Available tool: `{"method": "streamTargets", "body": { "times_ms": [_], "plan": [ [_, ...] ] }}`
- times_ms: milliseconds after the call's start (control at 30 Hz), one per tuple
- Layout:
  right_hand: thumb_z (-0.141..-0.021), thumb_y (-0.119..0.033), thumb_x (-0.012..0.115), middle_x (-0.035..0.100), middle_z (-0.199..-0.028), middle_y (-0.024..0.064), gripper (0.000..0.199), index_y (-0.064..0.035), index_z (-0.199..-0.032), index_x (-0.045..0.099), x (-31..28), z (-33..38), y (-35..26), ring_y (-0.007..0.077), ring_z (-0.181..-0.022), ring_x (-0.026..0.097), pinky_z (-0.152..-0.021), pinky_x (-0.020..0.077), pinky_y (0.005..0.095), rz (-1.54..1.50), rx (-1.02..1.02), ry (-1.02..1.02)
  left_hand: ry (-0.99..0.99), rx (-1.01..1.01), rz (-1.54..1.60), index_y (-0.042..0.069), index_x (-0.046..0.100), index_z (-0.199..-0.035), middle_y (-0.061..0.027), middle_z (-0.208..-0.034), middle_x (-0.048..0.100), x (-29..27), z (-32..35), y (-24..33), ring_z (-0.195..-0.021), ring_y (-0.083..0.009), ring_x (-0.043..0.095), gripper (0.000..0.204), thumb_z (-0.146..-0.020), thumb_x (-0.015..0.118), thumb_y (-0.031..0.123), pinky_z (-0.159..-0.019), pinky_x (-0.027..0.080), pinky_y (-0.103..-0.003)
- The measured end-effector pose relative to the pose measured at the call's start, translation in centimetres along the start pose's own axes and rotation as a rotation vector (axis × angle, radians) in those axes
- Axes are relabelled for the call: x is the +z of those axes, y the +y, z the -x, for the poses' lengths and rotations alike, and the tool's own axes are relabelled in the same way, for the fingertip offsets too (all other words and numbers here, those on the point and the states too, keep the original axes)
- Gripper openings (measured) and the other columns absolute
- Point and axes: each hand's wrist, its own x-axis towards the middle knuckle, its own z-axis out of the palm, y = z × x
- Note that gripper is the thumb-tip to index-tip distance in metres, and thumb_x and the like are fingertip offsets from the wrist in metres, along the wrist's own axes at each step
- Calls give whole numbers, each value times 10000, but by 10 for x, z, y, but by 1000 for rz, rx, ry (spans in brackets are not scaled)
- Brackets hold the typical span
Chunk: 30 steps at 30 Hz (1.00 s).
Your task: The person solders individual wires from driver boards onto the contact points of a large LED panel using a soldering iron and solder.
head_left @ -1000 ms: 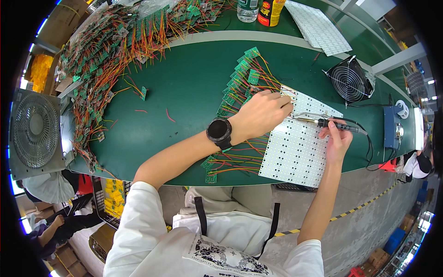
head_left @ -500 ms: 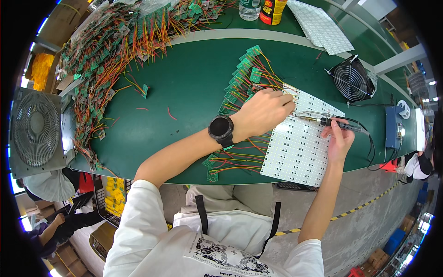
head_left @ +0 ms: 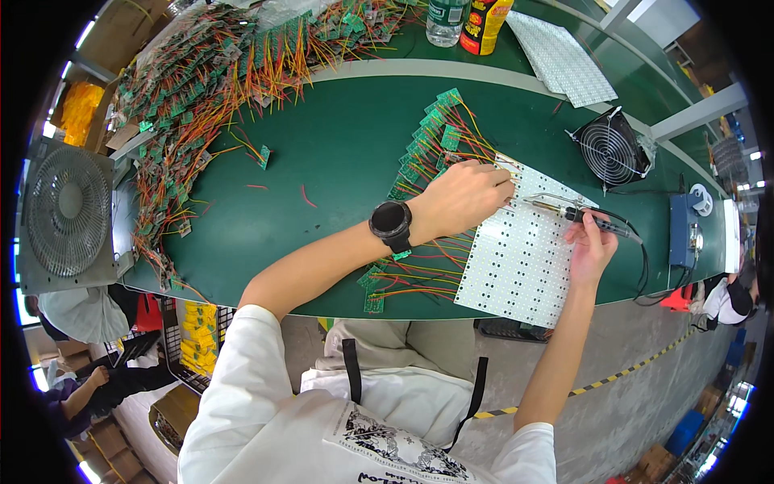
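A white panel (head_left: 516,258) dotted with rows of small pads lies on the green table. Along its left edge, red, yellow and black wires run to a slanting row of small green circuit boards (head_left: 419,149). My left hand (head_left: 468,192), with a black watch on the wrist, is over the panel's upper left edge; its fingers are closed, and what they pinch is hidden. In my right hand (head_left: 592,246) is a soldering iron (head_left: 592,222) with a thin metal guide tube, its tip pointing left over the panel, just right of my left fingertips.
Wired boards (head_left: 218,89) are heaped along the table's far left. A black fan (head_left: 610,149) and a blue box (head_left: 684,230) with a solder spool stand at right. At the back are a bottle (head_left: 444,22), a yellow-red can (head_left: 485,26) and stacked white panels (head_left: 560,60). A grey fan (head_left: 68,214) stands left.
The soldering iron's tip has drawn slightly right, away from my left fingertips. My left hand stays at the panel's edge. The whole view has shifted a little.
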Motion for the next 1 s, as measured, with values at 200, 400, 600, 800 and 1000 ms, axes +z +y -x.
{"method": "streamTargets", "body": {
  "times_ms": [200,400,600,800,1000],
  "plan": [
    [-909,-92,653,637,-678,104,168,49,-998,633,-1,1,4,167,-525,576,-492,424,268,-26,4,-15,-101,-54,73,25,574,-1128,-134,-1087,583,-64,8,11,-1021,-336,593,359,-852,702,216,-880,480,-429],
    [-885,-71,679,628,-659,100,152,46,-969,631,-10,0,6,159,-495,560,-478,421,259,-75,19,18,62,-304,-94,41,620,-1046,-79,-980,648,-117,81,24,-885,-256,650,243,-844,707,144,-787,521,-362],
    [-891,-86,679,625,-647,94,148,40,-960,642,-8,1,4,145,-477,552,-450,404,248,-61,16,26,410,-931,-277,58,631,-850,-37,-658,616,-137,174,-2,-569,-180,602,170,-813,739,184,-547,484,-319],
    [-894,-100,681,625,-643,94,163,42,-964,644,1,3,1,148,-476,559,-445,403,249,-50,32,29,568,-1229,-515,52,589,-781,-59,-665,598,-167,199,-56,-612,-274,605,364,-861,701,389,-550,470,-404],
    [-891,-112,688,623,-650,94,179,45,-966,644,0,3,1,151,-468,555,-444,407,248,-68,25,4,423,-1277,-424,49,663,-923,-58,-822,683,-167,204,-78,-790,-250,666,437,-821,731,468,-697,518,-367]
  ]
}}
